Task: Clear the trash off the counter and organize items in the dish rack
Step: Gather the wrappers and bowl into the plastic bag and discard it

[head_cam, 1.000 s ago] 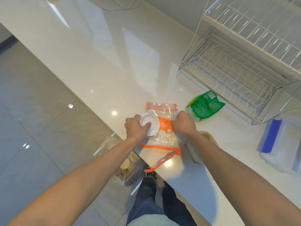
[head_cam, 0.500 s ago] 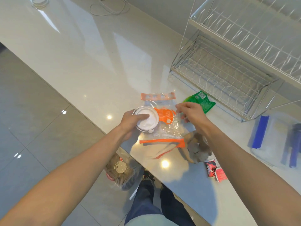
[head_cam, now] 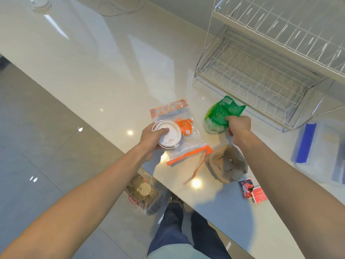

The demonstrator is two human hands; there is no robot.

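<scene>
My left hand (head_cam: 150, 140) grips a white lidded cup (head_cam: 168, 134) near the counter's front edge, thumb on the lid. Under and beside it lies a clear plastic bag with orange strips (head_cam: 183, 144). My right hand (head_cam: 238, 128) is closed on a crumpled green wrapper (head_cam: 221, 114) just in front of the wire dish rack (head_cam: 252, 75). A crumpled brown paper bag (head_cam: 226, 165) lies open below my right wrist. A small red and blue packet (head_cam: 251, 189) sits near the front edge.
Clear containers with blue lids (head_cam: 317, 146) stand at the right. A transparent trash bag (head_cam: 143, 193) with rubbish sits on the floor beside my legs. A white cable (head_cam: 119, 6) and a round object (head_cam: 40, 3) lie far back on the counter (head_cam: 93, 62).
My right hand has moved right, off the clear orange bag, and closed on the green wrapper. The left hand has kept the white cup. The view has shifted, and the brown bag and red packet now show.
</scene>
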